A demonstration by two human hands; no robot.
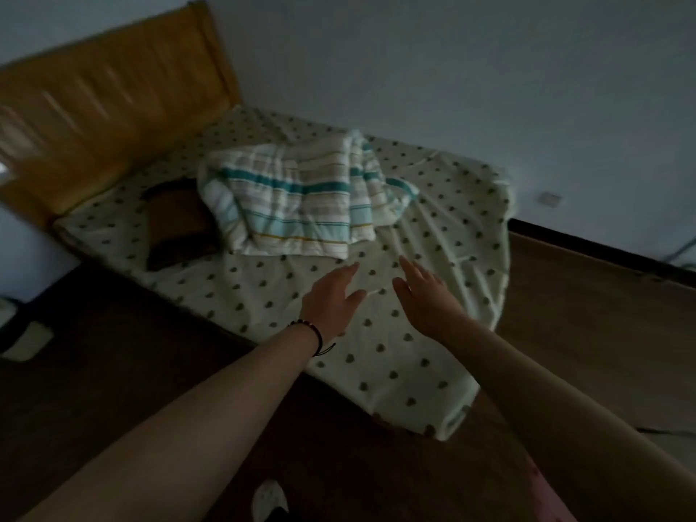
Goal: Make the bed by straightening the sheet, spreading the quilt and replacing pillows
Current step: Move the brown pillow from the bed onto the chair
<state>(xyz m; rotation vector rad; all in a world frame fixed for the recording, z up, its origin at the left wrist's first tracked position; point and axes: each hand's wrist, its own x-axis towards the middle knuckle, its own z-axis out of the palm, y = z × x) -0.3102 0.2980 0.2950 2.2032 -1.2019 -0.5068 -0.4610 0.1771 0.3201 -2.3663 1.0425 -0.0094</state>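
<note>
A cream sheet (414, 356) dotted with small dark hearts covers the bed and is wrinkled toward its far right corner. A folded quilt (293, 205) with teal and beige stripes lies bunched in the middle of the bed. A dark brown pillow (177, 224) lies partly under the quilt's left edge. My left hand (329, 299) and my right hand (425, 295) reach out over the sheet just short of the quilt, fingers straight, holding nothing. A dark bracelet circles my left wrist.
A wooden headboard (105, 107) stands at the left end of the bed against a pale wall (452, 69). Brown wood floor (602, 314) surrounds the bed. A pale slipper (28, 340) lies at the left. A wall socket (550, 198) and cable sit at the right.
</note>
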